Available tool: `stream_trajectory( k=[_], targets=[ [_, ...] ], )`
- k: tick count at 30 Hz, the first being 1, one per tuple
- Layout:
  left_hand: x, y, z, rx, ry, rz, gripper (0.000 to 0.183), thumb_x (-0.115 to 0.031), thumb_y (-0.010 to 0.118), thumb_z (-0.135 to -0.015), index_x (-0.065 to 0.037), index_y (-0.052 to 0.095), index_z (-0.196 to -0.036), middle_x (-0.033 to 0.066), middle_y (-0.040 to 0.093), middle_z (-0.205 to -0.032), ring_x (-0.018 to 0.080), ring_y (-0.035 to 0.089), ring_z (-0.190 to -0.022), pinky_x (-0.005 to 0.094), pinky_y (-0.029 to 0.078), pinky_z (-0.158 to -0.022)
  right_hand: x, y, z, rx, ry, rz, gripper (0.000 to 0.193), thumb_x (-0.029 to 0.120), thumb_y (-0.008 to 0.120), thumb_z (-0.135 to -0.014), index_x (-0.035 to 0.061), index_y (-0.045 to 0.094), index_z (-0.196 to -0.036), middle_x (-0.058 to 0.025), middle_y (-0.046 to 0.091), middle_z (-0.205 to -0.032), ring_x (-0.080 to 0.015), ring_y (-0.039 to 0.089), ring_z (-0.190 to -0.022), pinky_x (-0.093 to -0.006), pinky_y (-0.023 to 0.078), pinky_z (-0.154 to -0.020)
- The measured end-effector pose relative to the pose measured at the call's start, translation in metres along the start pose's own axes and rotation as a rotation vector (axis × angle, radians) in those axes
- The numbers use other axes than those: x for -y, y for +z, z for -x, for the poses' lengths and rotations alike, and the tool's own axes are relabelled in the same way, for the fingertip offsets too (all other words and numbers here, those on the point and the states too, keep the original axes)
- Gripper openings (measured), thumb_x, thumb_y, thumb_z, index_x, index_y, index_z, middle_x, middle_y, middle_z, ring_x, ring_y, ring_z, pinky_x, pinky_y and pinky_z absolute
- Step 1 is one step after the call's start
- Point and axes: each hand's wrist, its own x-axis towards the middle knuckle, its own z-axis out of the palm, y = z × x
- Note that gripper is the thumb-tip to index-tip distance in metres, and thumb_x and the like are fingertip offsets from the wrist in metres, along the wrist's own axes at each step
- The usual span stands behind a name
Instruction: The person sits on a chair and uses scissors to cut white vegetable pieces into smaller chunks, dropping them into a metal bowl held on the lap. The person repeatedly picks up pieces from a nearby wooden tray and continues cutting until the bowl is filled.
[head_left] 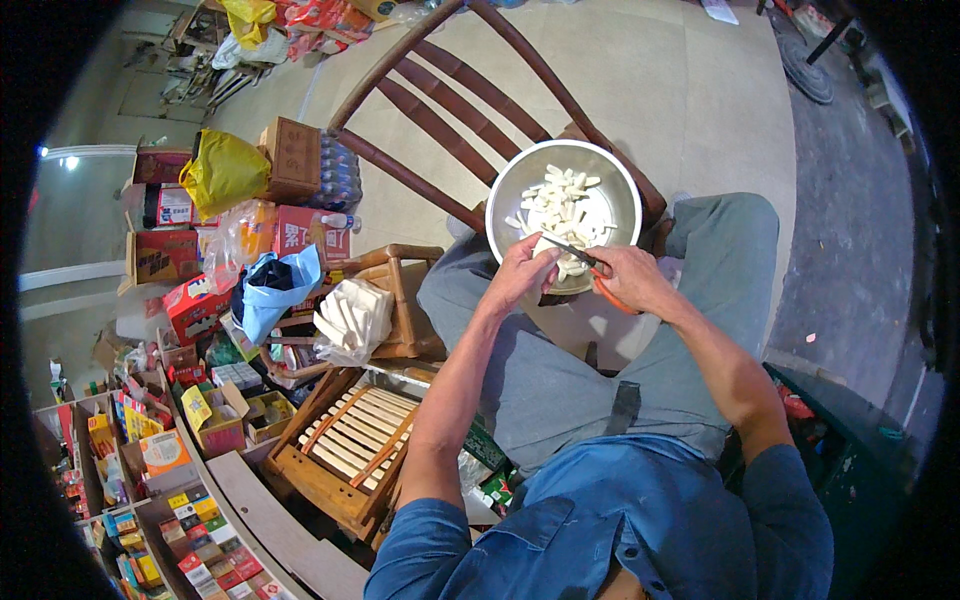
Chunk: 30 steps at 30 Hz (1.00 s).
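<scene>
A round stainless steel bowl (508,188) sits in front of my knees, on the seat of a wooden chair. Short white cut pieces (562,200) are heaped inside it. Over its near rim, my left hand (522,270) pinches a white stick (543,246), mostly covered by the fingers. My right hand (635,280) grips scissors (612,297) with orange handles, their dark blades pointing left at the stick. Whether the blades touch it, I cannot tell. To the left, a clear plastic bag of long white sticks (352,318) rests on a small bamboo chair (405,300).
The wooden chair's slatted back (440,95) rises beyond the bowl. Left of me are a slatted wooden stool (350,440), a light blue bag (280,295), cardboard boxes (290,160), a yellow bag (225,172) and shelves of small packets (205,535). Pale floor (700,100) stretches ahead.
</scene>
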Motion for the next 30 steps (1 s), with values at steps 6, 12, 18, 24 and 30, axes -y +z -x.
stream_trajectory(
  k=[6,12,18,24,30],
  targets=[
    [0.01,-0.006,-0.002,-0.025,-0.044,0.015,0.016,-0.016,0.062,-0.104,-0.004,0.065,-0.114,0.0013,0.064,-0.077,0.0092,0.06,-0.064,0.0268,0.051,-0.056,-0.015,0.004,-0.005,0.0,-0.052,-0.099,0.035,0.032,0.081,-0.084,0.0069,0.077,-0.108,-0.0191,0.075,-0.087,-0.0404,0.075,-0.088,-0.0514,0.058,-0.078],
    [0.006,-0.002,-0.001,-0.062,-0.017,0.033,0.016,-0.016,0.062,-0.104,-0.003,0.065,-0.111,0.0014,0.064,-0.077,0.0095,0.06,-0.064,0.0269,0.051,-0.056,-0.017,0.008,-0.006,0.19,0.015,-0.092,0.048,0.028,0.079,-0.086,0.0056,0.071,-0.127,-0.0211,0.076,-0.101,-0.04,0.075,-0.097,-0.0495,0.058,-0.085],
    [0.008,0.0,-0.004,-0.076,-0.033,-0.088,0.016,-0.017,0.063,-0.102,-0.002,0.066,-0.106,0.0022,0.065,-0.076,0.0109,0.061,-0.064,0.0277,0.052,-0.057,-0.013,0.016,-0.006,0.007,-0.083,0.008,0.05,0.032,0.077,-0.088,0.0055,0.069,-0.13,-0.0208,0.076,-0.102,-0.0391,0.075,-0.098,-0.0494,0.058,-0.086],
    [0.004,-0.002,-0.006,-0.095,-0.078,-0.148,0.015,-0.016,0.064,-0.1,-0.001,0.065,-0.101,0.0029,0.066,-0.076,0.0118,0.061,-0.063,0.0297,0.052,-0.058,-0.013,0.003,-0.014,0.155,0.038,-0.155,0.042,0.032,0.076,-0.087,0.0052,0.074,-0.12,-0.0182,0.077,-0.093,-0.0406,0.075,-0.089,-0.0493,0.059,-0.082],
    [0.008,-0.004,-0.01,-0.079,-0.018,-0.117,0.012,-0.013,0.066,-0.097,-0.002,0.065,-0.095,0.0032,0.067,-0.075,0.0118,0.062,-0.062,0.0297,0.052,-0.058,-0.021,0.009,-0.009,0.127,-0.009,-0.149,0.042,0.031,0.078,-0.086,0.004,0.074,-0.118,-0.0193,0.077,-0.097,-0.0402,0.074,-0.09,-0.0486,0.058,-0.08]
  ],
)
